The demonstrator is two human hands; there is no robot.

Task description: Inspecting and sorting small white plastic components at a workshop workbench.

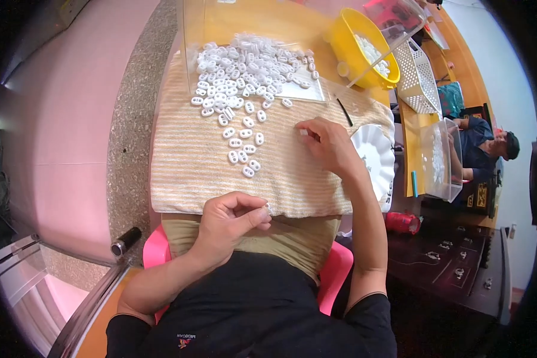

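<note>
Left hand (230, 218) pinches a small white plastic piece; right hand (328, 143) grips another over the striped towel (185, 173). Risk: piece slipping off towel edge into lap.

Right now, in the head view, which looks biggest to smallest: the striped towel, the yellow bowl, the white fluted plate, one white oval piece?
1. Striped towel
2. Yellow bowl
3. White fluted plate, close to the bowl and partly hidden, so unsure
4. One white oval piece
</note>
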